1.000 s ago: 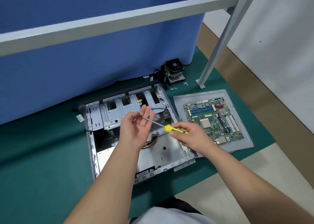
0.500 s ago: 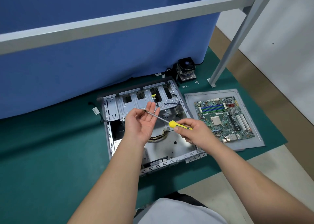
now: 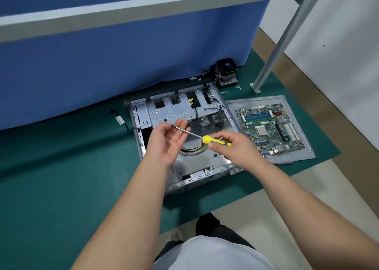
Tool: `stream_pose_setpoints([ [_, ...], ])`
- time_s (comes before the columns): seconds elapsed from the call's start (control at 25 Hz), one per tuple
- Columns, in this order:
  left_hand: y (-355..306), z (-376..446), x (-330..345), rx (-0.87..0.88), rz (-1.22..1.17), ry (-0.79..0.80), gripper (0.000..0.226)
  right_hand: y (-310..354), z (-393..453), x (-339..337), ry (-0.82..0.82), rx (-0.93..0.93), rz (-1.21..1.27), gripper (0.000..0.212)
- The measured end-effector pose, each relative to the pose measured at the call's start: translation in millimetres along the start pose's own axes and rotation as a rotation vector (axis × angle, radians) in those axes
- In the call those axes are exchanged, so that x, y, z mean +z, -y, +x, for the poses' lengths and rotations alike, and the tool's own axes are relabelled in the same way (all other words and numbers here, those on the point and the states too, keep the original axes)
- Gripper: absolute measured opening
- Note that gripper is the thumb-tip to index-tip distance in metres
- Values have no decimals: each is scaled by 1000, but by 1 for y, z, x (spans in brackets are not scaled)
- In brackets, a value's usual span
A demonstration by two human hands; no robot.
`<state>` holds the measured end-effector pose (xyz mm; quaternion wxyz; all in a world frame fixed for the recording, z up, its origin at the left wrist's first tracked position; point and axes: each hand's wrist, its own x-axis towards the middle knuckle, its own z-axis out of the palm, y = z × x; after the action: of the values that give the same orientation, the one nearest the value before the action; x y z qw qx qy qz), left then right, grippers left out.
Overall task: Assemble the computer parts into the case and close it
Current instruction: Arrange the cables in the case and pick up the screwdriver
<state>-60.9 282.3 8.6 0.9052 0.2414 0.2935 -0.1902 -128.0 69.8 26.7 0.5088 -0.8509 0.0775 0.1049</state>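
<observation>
Two bare hands hover over the open computer case (image 3: pixel 164 114), which lies on its side on a green mat (image 3: pixel 61 177) on the floor, its cavity facing up. The right hand (image 3: pixel 233 148) has its grip clenched around the yellow-and-green handle of a screwdriver (image 3: pixel 213 140), thumb and fingers wrapped about it. The metal shaft runs from the handle toward ten o'clock and lies across the fingers of the left hand (image 3: pixel 167 140), whose grip is released: palm up, fingers nearly straight, the shaft resting on them with the tip near the fingertips. Both hands are above the middle of the case, and whether they touch it cannot be told.

Inside the case a bundle of yellow and black wires (image 3: pixel 192 148) shows between the two hands, and a drive cage with cut-outs fills its twelve o'clock end. At three o'clock from the case, just beside it, the motherboard (image 3: pixel 268 126) lies flat on a grey side panel (image 3: pixel 291 157). A cooler with a fan (image 3: pixel 226 71) stands at one o'clock from the case, against a blue curtain (image 3: pixel 123 64), with a few small screws (image 3: pixel 231 90) scattered on the mat near it. A grey metal frame (image 3: pixel 281 42) slants down to the mat at two o'clock.
</observation>
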Motion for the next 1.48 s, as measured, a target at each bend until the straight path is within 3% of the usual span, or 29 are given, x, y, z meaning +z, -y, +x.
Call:
stream_pose_setpoints([
  [0.28, -6, -17, -40, -39, 170, -83, 9, -1, -32, 39, -99, -153, -273, 14],
  [0.44, -4, -29, -53, -45, 215, -114, 8, -7, -46, 52, -120, -216, -457, 24],
  [0.6, 8, -41, -60, -19, 259, -128, 16, -15, -66, 61, -90, -100, -303, 15],
  [0.8, 40, -67, -78, 48, 319, -186, 7, -40, -105, 85, 37, 61, -39, 9],
  [1.08, 87, -101, -132, 64, 365, -266, 10, -74, -171, 132, 213, 328, 243, 15],
  [1.32, 101, -95, -151, 11, 467, -296, 14, -82, -187, 160, 171, 480, 394, 24],
  [1.48, 97, -84, -145, -17, 522, -268, 15, -83, -183, 172, 102, 486, 451, 22],
])
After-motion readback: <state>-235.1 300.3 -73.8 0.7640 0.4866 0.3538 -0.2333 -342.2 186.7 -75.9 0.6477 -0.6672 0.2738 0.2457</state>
